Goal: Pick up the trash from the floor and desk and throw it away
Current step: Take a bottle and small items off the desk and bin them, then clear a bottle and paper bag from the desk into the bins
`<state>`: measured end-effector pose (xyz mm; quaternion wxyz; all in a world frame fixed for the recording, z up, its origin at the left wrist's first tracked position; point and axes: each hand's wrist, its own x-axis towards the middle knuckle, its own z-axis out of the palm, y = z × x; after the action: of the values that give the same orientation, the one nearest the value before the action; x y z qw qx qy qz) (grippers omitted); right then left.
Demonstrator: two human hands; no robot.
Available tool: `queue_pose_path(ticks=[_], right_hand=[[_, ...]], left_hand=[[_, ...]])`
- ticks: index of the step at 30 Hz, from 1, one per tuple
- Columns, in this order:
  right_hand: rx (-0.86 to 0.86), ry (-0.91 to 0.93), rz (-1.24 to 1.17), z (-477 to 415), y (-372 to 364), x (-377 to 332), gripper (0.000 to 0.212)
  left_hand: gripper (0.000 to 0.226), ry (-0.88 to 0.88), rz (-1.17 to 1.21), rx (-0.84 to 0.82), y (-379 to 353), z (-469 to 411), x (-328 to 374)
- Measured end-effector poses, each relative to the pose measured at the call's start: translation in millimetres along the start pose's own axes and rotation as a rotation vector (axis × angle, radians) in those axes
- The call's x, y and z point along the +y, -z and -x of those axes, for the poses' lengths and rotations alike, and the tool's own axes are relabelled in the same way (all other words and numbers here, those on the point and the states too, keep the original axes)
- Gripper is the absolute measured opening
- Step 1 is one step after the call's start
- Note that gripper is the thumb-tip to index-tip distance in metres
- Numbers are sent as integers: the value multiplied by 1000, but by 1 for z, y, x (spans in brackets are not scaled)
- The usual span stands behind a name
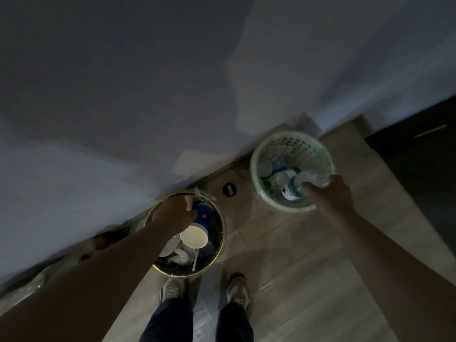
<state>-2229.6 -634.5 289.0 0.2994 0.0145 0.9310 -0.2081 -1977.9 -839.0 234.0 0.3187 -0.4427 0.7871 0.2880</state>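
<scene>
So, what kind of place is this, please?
Probably an indoor room, home or office: a wood-look floor meeting a plain wall, with two waste bins, a dark bin and a pale perforated basket.

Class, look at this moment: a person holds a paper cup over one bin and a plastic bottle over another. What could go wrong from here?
1. The green basket already looks crowded with bottles, so the bottle in the right hand might roll off the pile.
2. The left hand holds the paper cup tilted over the dark bin; any leftover liquid could spill.
3. The dim light makes aiming harder.
</scene>
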Motion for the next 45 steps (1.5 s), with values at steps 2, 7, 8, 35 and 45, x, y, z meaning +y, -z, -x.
queue_pose_path(ticks=[2, 7, 8, 35, 45], right_hand=[[-24, 32, 52, 9, -3, -6, 71], [-100, 72, 79, 36, 1, -10, 52], [-115, 84, 90, 42, 5, -10, 50], [-4, 1156, 469, 335, 302, -210, 55], [69, 1678, 515, 556, 308, -299, 51]], left_hand=[[31, -42, -2, 35, 4, 3, 6], [31, -33, 8, 58, 18, 21, 17], [30, -40, 10, 59, 23, 27, 19], [36, -408, -17, 574, 305, 418, 99], [38, -199, -10, 950, 357, 637, -38]])
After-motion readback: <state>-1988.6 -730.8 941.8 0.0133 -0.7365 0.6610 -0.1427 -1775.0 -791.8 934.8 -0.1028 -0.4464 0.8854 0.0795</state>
